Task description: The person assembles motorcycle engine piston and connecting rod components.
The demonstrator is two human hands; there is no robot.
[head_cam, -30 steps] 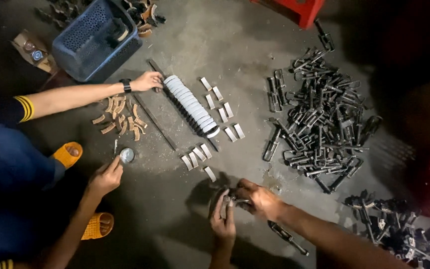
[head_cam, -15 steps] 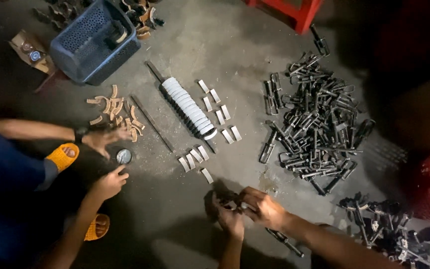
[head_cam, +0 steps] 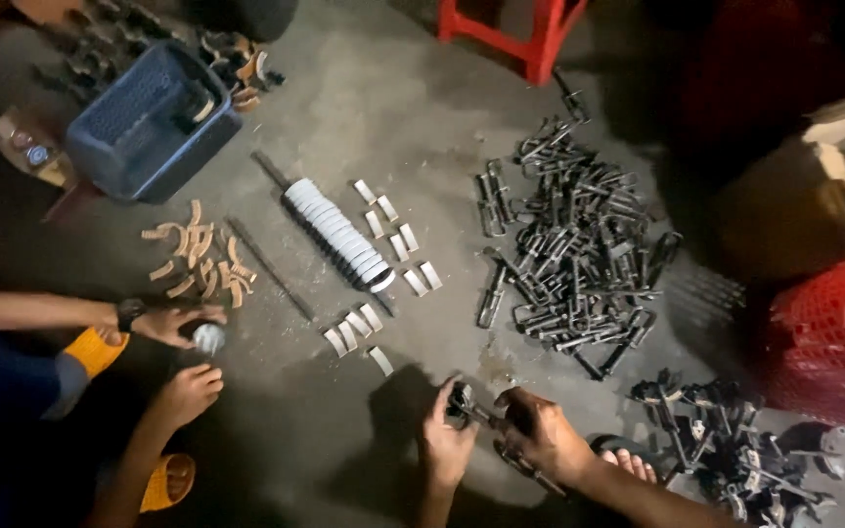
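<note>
Nearest the camera, the person's left hand (head_cam: 445, 442) and right hand (head_cam: 538, 432) met low over the concrete floor (head_cam: 413, 108), both clenched on one small dark metal part (head_cam: 466, 405); the left gripped its end while the right closed over the shaft, seemingly to steady it for fitting. To the near right, a heap of dark assembled pieces (head_cam: 731, 445) lay within easy reach. At the left, a co-worker's two hands (head_cam: 176, 323) worked around a small round metal cap (head_cam: 208, 337). Farther out, flat silver plates (head_cam: 354, 326) sat in short rows beside a stack of white rings (head_cam: 339, 235) threaded on a rod, sorted by kind. A large pile of black metal clips (head_cam: 579, 244) spread to the right, tan curved pieces (head_cam: 198, 259) to the left, and a blue basket (head_cam: 149, 122) stood far left.
</note>
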